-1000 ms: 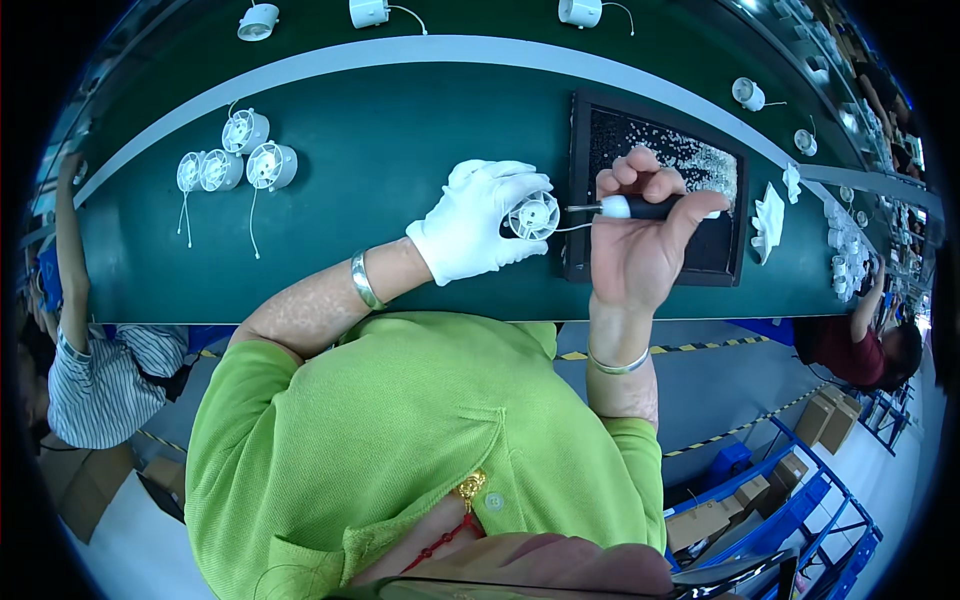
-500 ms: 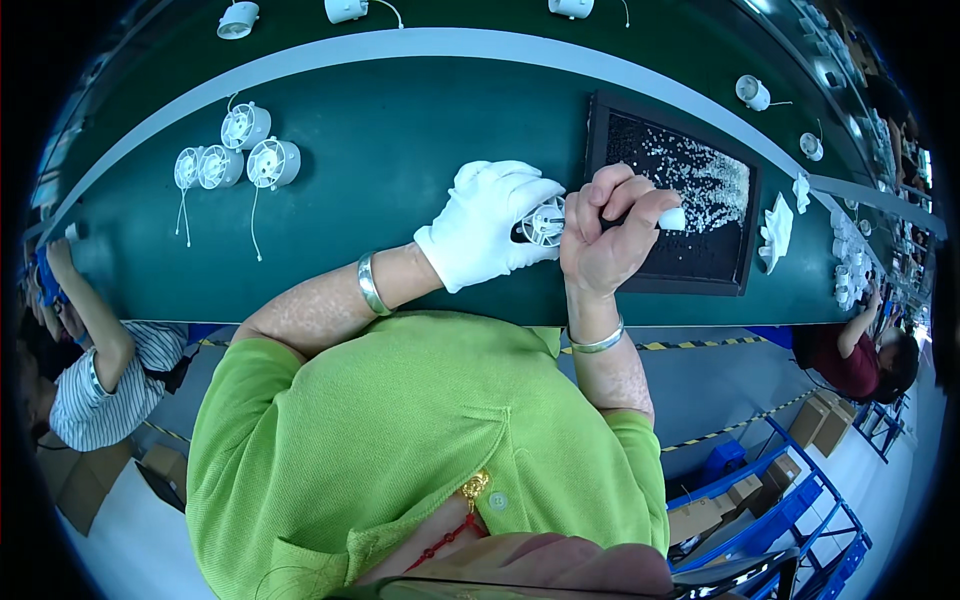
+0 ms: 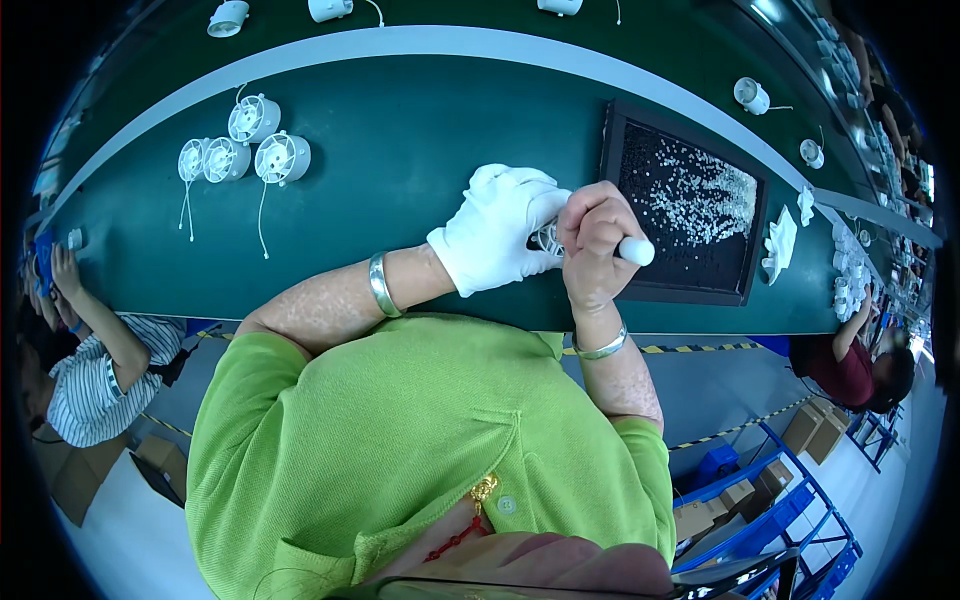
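A green surface (image 3: 400, 150) carried four white fans (image 3: 282, 157) with thin cords (image 3: 264, 220) at the left and a black tray (image 3: 612, 140) of small white pieces (image 3: 730, 195) at the right. Nearer the person, a grey floor (image 3: 690, 385) bore striped tape (image 3: 700, 349) and a blue rack (image 3: 793, 513) of cardboard boxes (image 3: 735, 493). The white-gloved left grip (image 3: 497, 235) grasped another fan (image 3: 547, 238), between the two hands. The bare right grip (image 3: 597, 240) clenched a screwdriver (image 3: 637, 251), its white end showing, its tip hidden.

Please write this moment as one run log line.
left hand: gloved, holds white spoked part | right hand: bare, holds white-ended tool | nearby: black tray
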`<state>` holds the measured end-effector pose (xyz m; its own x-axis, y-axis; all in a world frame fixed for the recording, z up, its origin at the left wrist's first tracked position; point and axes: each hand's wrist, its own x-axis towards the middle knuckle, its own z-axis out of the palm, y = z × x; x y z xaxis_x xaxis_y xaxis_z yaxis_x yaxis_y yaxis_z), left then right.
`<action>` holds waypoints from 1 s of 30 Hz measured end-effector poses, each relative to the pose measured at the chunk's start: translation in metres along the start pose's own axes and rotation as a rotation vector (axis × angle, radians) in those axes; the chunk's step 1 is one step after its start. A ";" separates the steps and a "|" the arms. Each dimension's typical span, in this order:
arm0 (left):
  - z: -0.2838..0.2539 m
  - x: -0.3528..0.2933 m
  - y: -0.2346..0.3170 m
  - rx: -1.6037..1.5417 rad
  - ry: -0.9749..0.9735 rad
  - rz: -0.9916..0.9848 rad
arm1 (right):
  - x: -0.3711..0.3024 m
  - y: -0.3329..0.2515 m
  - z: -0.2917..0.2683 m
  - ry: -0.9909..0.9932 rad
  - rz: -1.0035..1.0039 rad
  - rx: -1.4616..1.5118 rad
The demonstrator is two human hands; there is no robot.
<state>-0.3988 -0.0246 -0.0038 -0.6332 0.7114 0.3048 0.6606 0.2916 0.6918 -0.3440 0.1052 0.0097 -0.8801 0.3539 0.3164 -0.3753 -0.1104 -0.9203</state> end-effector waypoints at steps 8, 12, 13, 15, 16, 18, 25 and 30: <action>-0.004 0.001 0.003 -0.077 -0.015 -0.011 | 0.001 -0.008 0.006 -0.092 -0.060 -0.417; -0.006 0.001 0.003 -0.068 -0.010 -0.007 | 0.003 -0.010 0.011 -0.090 -0.041 -0.437; -0.005 0.000 0.002 -0.053 -0.004 -0.003 | 0.004 -0.010 0.011 -0.098 -0.045 -0.427; -0.002 0.000 -0.001 -0.031 -0.058 -0.041 | 0.010 -0.009 0.007 -0.107 0.066 -0.432; -0.005 0.002 0.003 -0.019 -0.117 -0.083 | 0.014 -0.010 0.007 -0.054 0.176 -0.344; -0.008 0.007 0.014 0.018 -0.104 -0.092 | 0.017 -0.024 0.002 0.126 0.208 0.074; -0.134 0.128 -0.010 0.564 0.063 -0.421 | 0.046 -0.079 -0.035 0.320 -0.274 0.253; -0.177 0.168 -0.099 0.779 -0.086 -0.705 | 0.007 -0.064 -0.074 0.194 -0.042 -0.046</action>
<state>-0.6415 -0.0475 0.0951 -0.9644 0.2547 -0.0716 0.2496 0.9656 0.0728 -0.3049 0.1837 0.0535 -0.7901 0.5297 0.3084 -0.3924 -0.0506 -0.9184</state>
